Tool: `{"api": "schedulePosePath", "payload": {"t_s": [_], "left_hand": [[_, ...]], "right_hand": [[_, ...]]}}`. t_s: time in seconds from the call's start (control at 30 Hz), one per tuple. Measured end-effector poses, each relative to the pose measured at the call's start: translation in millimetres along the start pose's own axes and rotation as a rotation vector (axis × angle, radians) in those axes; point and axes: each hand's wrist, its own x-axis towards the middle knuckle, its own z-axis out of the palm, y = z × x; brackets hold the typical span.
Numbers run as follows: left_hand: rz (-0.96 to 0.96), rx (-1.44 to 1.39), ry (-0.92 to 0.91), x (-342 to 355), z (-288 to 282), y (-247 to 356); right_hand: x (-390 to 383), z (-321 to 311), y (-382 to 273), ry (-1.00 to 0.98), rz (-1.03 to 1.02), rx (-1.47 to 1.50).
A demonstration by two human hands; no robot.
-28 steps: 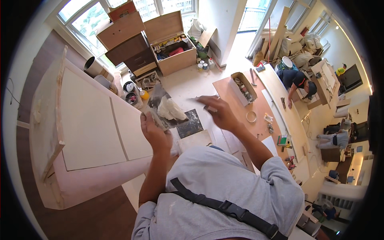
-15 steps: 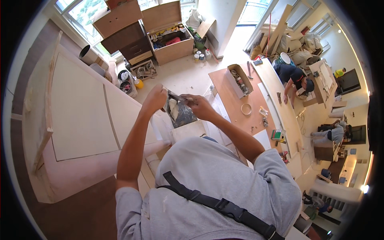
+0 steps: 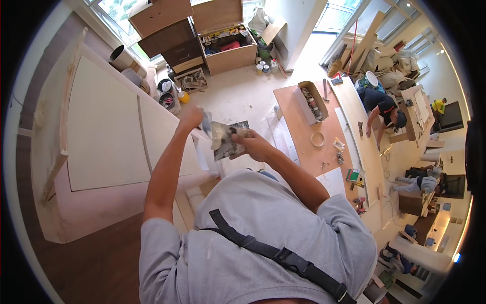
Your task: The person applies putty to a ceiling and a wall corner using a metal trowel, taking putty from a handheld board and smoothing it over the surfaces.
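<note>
My left hand (image 3: pixel 191 118) is raised and closed around a putty knife (image 3: pixel 206 121) whose blade rests on a lump of pale filler. That filler lies on a dark flat board (image 3: pixel 230 143), which my right hand (image 3: pixel 251 143) grips at its right edge. Both hands meet in front of my chest, beside the right edge of a big pale wooden panel (image 3: pixel 101 126) that leans at my left.
Open wooden crates (image 3: pixel 223 35) and paint cans (image 3: pixel 263 67) stand by the window. A brown worktable (image 3: pixel 304 131) holds a narrow box of parts and a tape roll. A person in dark clothes (image 3: pixel 379 104) bends over a long board at the right.
My view has tipped down and my arms have shifted. The left hand dropped from the board's upper edge onto the filler, and the right hand now grips the board lower and closer to my chest.
</note>
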Motion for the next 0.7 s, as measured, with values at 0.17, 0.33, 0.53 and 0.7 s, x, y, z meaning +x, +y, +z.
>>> {"api": "schedulePosePath", "payload": {"t_s": [0.17,0.33,0.53,0.7], "left_hand": [[-0.911,-1.920,0.305,-68.5,-30.2,77.6],[-0.786,-2.324,0.476,-89.8,-84.1,142.5],[-0.917,-2.386,0.677,-119.7,-103.7,143.6],[-0.809,-2.366,0.659,-140.2,-94.9,130.1]], "right_hand": [[-48.4,31.7,-54.1,0.136,-0.710,-0.718],[-40.3,53.1,-53.7,0.044,-1.100,-1.196],[-17.7,25.3,-47.6,0.121,-0.961,-1.344],[-6.1,-1.3,-68.7,0.185,-0.447,-0.307]]}}
